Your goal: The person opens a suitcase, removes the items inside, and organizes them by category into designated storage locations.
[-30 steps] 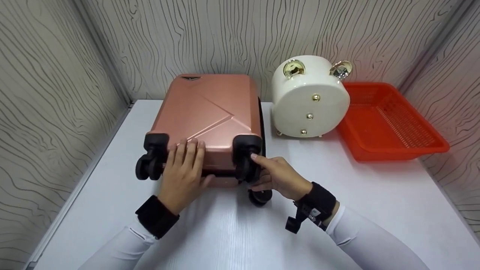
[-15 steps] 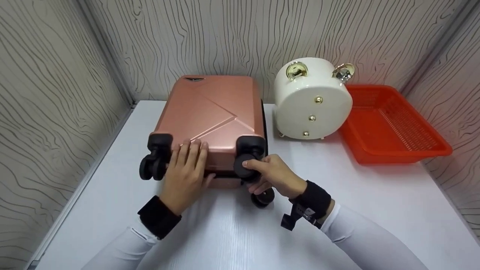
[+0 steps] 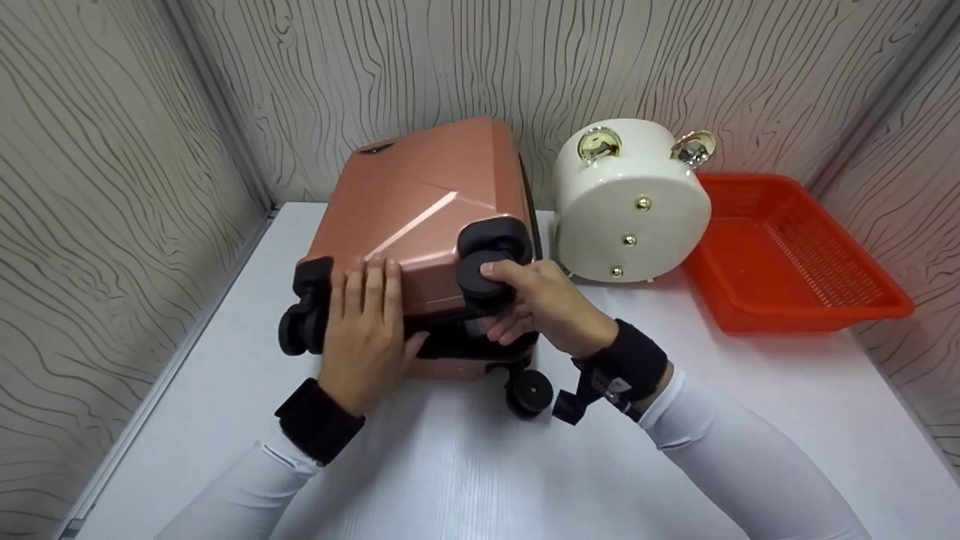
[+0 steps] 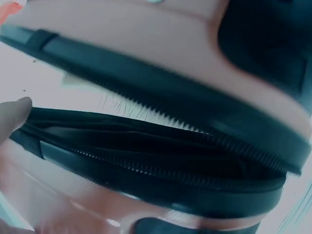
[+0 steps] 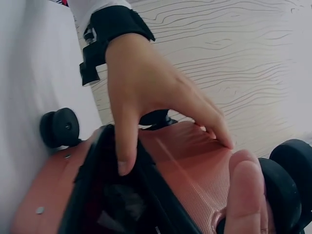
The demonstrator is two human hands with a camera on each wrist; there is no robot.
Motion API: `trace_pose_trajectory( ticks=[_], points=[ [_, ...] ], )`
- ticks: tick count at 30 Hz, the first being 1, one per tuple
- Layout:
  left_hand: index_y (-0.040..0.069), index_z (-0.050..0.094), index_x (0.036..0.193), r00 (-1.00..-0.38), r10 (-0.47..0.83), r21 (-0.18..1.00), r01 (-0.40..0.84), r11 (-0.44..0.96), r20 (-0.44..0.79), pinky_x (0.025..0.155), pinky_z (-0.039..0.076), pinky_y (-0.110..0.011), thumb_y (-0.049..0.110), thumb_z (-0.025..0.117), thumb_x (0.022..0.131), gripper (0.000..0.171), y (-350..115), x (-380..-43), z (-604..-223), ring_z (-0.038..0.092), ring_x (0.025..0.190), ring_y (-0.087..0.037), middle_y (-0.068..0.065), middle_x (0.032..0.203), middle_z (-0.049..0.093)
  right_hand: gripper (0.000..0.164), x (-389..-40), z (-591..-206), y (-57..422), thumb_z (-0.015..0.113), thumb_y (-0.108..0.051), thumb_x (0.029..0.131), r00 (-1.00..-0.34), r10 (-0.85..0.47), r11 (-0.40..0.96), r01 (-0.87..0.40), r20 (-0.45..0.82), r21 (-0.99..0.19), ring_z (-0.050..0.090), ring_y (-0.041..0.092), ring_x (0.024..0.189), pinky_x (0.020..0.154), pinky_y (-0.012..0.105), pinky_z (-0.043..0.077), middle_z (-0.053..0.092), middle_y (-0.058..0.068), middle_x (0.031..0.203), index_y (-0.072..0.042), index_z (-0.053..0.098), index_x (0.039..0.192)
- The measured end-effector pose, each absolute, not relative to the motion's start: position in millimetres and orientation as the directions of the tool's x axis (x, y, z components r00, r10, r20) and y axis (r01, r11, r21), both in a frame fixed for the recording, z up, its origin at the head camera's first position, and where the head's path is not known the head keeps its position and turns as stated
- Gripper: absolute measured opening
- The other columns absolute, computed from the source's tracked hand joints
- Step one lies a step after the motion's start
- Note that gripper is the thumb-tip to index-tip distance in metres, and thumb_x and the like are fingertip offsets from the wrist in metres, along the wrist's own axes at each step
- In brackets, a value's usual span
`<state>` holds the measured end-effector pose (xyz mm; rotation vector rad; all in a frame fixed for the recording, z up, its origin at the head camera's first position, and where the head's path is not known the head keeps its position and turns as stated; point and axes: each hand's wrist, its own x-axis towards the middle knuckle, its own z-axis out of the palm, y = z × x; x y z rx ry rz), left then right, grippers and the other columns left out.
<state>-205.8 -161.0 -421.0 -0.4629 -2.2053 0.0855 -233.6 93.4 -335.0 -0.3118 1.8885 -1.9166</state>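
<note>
A pink hard-shell suitcase (image 3: 405, 202) lies on its back shell, wheeled end toward me, its lid raised at the right front corner. My right hand (image 3: 562, 304) grips the lid's right wheel (image 3: 474, 281), thumb on the wheel's face and the other fingers below it. Fairly straight fingers of my left hand (image 3: 364, 341) rest on the lid's wheeled end, the thumb beside the gap. In the left wrist view, the zipper teeth (image 4: 170, 119) are parted and the dark lining (image 4: 131, 136) shows. My left thumb (image 5: 127, 141) lies across the lid's black rim in the right wrist view.
To the right of the suitcase stands a white round case (image 3: 630, 217) with gold studs and two gold ear-like pieces. Beyond it sits a red plastic basket (image 3: 810, 319) on the white table (image 3: 465, 472). Patterned panels (image 3: 420, 60) enclose the back and sides.
The right hand's thumb has moved onto the wheel, which has swivelled. That hand has then risen with the wheel, lifting the lid's right corner and opening a dark gap; the left hand stays on the lid.
</note>
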Motion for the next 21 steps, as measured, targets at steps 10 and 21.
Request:
trace_pose_trajectory(
  ticks=[10,21],
  points=[
    [-0.017,0.048,0.147,-0.472,0.273,-0.194,0.21,0.958,0.838,0.1,0.056,-0.064,0.048,0.1,0.07,0.114,-170,-216,-404,0.063,0.119,-0.052,-0.035,0.135,0.063,0.052,-236,-305,75,0.057,-0.046,0.107,-0.867,-0.498,0.053,-0.006,-0.021,-0.999,0.074,0.02,0.057,0.058,0.035,0.064,0.075,0.011,0.069,0.002,0.075,0.094],
    [-0.019,0.041,0.151,-0.527,0.074,0.08,0.264,0.961,0.846,0.101,0.054,-0.067,0.047,0.094,0.08,0.11,-203,-212,-388,0.056,0.12,-0.059,-0.043,0.138,0.055,0.048,-238,-345,97,0.064,-0.042,0.107,-0.848,-0.497,0.248,-0.341,0.183,-0.907,0.074,0.015,0.069,0.066,0.029,0.063,0.079,0.009,0.081,0.003,0.076,0.097]
  ],
)
